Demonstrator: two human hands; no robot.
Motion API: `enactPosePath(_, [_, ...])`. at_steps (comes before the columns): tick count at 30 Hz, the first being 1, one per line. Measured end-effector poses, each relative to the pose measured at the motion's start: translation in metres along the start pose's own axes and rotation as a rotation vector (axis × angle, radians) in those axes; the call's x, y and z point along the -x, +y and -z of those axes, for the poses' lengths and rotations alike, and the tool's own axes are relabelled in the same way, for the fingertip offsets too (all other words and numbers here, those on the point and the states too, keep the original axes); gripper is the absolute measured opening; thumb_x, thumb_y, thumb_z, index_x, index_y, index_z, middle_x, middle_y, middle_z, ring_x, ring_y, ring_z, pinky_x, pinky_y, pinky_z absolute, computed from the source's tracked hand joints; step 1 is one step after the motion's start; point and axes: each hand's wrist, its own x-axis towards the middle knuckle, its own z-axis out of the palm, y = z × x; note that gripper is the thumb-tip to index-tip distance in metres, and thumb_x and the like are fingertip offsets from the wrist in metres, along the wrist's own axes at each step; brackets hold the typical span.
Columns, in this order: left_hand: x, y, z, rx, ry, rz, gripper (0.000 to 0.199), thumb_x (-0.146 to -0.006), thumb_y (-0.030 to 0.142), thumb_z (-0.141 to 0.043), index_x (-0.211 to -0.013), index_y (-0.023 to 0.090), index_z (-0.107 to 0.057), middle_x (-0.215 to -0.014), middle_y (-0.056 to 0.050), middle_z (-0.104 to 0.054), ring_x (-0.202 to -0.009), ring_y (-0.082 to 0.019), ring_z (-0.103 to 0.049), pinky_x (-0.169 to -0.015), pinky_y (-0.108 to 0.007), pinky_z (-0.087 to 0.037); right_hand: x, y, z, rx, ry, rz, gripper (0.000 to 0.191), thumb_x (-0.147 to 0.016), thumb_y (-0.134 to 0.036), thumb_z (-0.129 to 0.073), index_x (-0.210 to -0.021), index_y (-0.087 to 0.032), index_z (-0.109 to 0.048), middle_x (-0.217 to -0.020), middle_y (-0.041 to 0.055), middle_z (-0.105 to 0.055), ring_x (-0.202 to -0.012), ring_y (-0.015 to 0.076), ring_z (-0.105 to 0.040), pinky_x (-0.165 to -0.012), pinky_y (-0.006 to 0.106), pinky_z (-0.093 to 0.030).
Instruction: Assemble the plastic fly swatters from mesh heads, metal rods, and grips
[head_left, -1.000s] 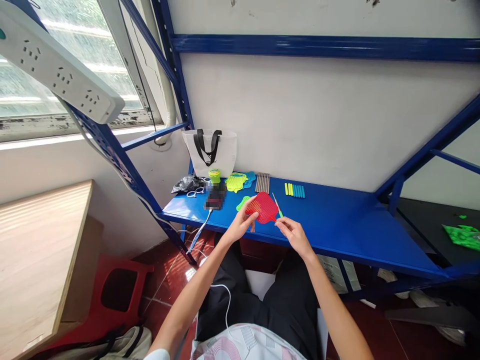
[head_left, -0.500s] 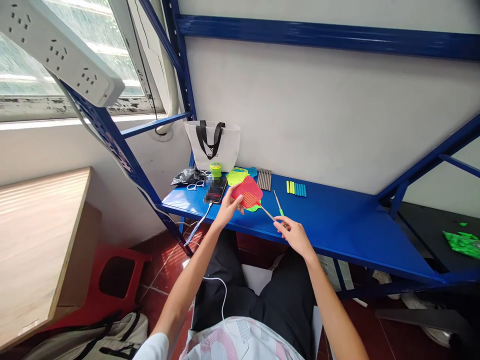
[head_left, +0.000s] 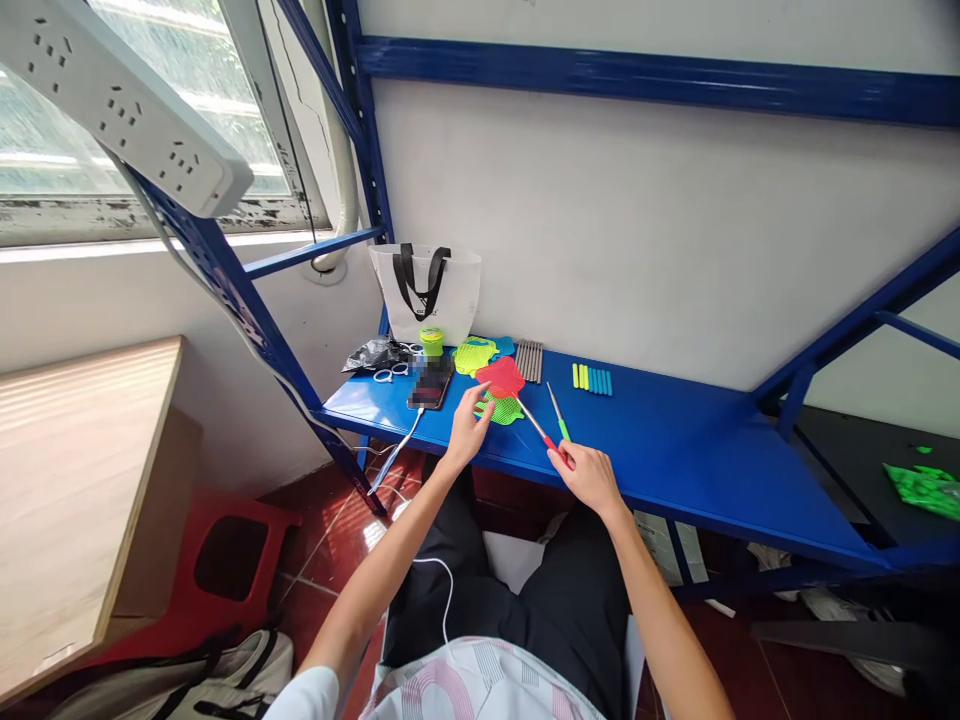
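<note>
A small red fly swatter (head_left: 501,377) with a metal shaft is held over the blue shelf. My right hand (head_left: 589,472) is closed round its red handle. Beside the swatter head, my left hand (head_left: 471,428) has its fingers apart, close to the head's lower left edge. Under the red head lies a green mesh swatter head (head_left: 504,409). Yellow (head_left: 472,355) and blue (head_left: 504,346) mesh heads lie behind it. Grey metal rods (head_left: 529,361) are lined up near the wall. A pointed tool with a green handle (head_left: 564,430) lies just beyond my right hand.
Yellow and blue sticks (head_left: 592,379) lie right of the rods. On the left are a phone (head_left: 430,383) with a cable, a green tub (head_left: 431,342), white rings, a black plastic bag (head_left: 375,353) and a white tote bag (head_left: 461,285). Blue frame posts flank the shelf (head_left: 697,440).
The swatter's red handle now shows at my right hand, and its head appears flatter and slightly farther back. My left hand has come off the head and moved a little right and down.
</note>
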Motion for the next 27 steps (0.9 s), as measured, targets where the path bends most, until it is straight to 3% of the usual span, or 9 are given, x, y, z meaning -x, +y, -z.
enactPosePath(3, [0.005, -0.005, -0.004, -0.237, 0.005, -0.119, 0.045, -0.113, 0.042, -0.054, -0.154, 0.025, -0.063, -0.159, -0.016, -0.060, -0.142, -0.031, -0.061, -0.116, -0.048, -0.050, -0.001, 0.000, -0.007, 0.026, 0.082, -0.092, 0.054, -0.114, -0.055, -0.042, -0.075, -0.024, -0.062, -0.067, 0.0041, -0.067, -0.060, 0.0193, -0.059, -0.060, 0.032, -0.022])
enactPosePath(6, [0.007, -0.010, -0.005, -0.478, -0.161, -0.161, 0.031, -0.113, 0.038, -0.055, -0.134, 0.025, -0.075, -0.155, -0.013, -0.065, -0.149, -0.034, -0.054, -0.126, -0.054, -0.038, -0.001, -0.001, -0.011, 0.043, 0.116, -0.145, 0.053, -0.114, -0.053, -0.042, -0.077, -0.024, -0.066, -0.069, 0.0052, -0.069, -0.060, 0.0191, -0.059, -0.060, 0.033, -0.020])
enactPosePath(9, [0.009, -0.012, -0.007, -0.598, -0.274, -0.125, 0.035, -0.116, 0.041, -0.051, -0.104, 0.022, -0.078, -0.132, -0.012, -0.076, -0.131, -0.031, -0.065, -0.120, -0.052, -0.039, 0.000, -0.002, -0.016, 0.074, 0.135, -0.160, 0.055, -0.115, -0.053, -0.043, -0.076, -0.023, -0.069, -0.069, 0.0067, -0.071, -0.059, 0.0191, -0.059, -0.060, 0.033, -0.020])
enactPosePath(11, [0.009, -0.012, -0.007, -0.645, -0.274, -0.093, 0.041, -0.116, 0.047, -0.050, -0.095, 0.022, -0.076, -0.118, -0.011, -0.076, -0.116, -0.029, -0.067, -0.113, -0.049, -0.041, 0.000, -0.002, -0.019, 0.104, 0.149, -0.170, 0.056, -0.115, -0.053, -0.044, -0.075, -0.024, -0.071, -0.069, 0.0076, -0.072, -0.059, 0.0191, -0.059, -0.060, 0.033, -0.020])
enactPosePath(14, [0.011, -0.012, -0.004, -0.752, -0.197, -0.065, 0.039, -0.110, 0.057, -0.059, -0.111, 0.021, -0.075, -0.126, -0.014, -0.072, -0.121, -0.033, -0.063, -0.110, -0.049, -0.042, -0.004, -0.007, -0.022, 0.147, 0.166, -0.171, 0.055, -0.115, -0.050, -0.043, -0.079, -0.023, -0.074, -0.071, 0.0085, -0.073, -0.059, 0.0191, -0.061, -0.059, 0.033, -0.022])
enactPosePath(17, [0.013, -0.013, 0.000, -0.862, -0.125, -0.010, 0.059, -0.103, 0.066, -0.067, -0.139, 0.020, -0.069, -0.144, -0.020, -0.065, -0.134, -0.041, -0.057, -0.112, -0.052, -0.041, -0.015, -0.018, -0.024, 0.184, 0.146, -0.170, 0.053, -0.117, -0.045, -0.042, -0.085, -0.022, -0.078, -0.075, 0.0098, -0.076, -0.063, 0.0194, -0.065, -0.059, 0.032, -0.025])
enactPosePath(19, [0.013, -0.014, 0.005, -0.908, -0.120, 0.042, 0.065, -0.102, 0.069, -0.066, -0.144, 0.020, -0.067, -0.144, -0.022, -0.064, -0.133, -0.043, -0.057, -0.110, -0.052, -0.042, -0.027, -0.027, -0.027, 0.207, 0.107, -0.185, 0.050, -0.117, -0.041, -0.043, -0.089, -0.021, -0.079, -0.079, 0.0111, -0.078, -0.068, 0.0206, -0.069, -0.060, 0.030, -0.030])
enactPosePath(24, [0.007, -0.018, 0.027, -0.903, -0.210, 0.092, 0.071, -0.103, 0.074, -0.061, -0.151, 0.022, -0.062, -0.146, -0.021, -0.064, -0.135, -0.043, -0.057, -0.110, -0.051, -0.042, -0.051, -0.050, -0.038, 0.278, 0.077, -0.216, 0.043, -0.116, -0.036, -0.047, -0.099, -0.019, -0.082, -0.098, 0.0173, -0.080, -0.095, 0.0275, -0.074, -0.068, 0.031, -0.042])
enactPosePath(27, [0.003, -0.020, 0.043, -0.882, -0.311, 0.082, 0.078, -0.097, 0.078, -0.067, -0.154, 0.025, -0.060, -0.150, -0.018, -0.063, -0.139, -0.041, -0.055, -0.111, -0.049, -0.042, -0.055, -0.052, -0.040, 0.293, 0.067, -0.213, 0.047, -0.115, -0.045, -0.049, -0.096, -0.018, -0.082, -0.102, 0.0189, -0.078, -0.101, 0.0299, -0.071, -0.069, 0.032, -0.045])
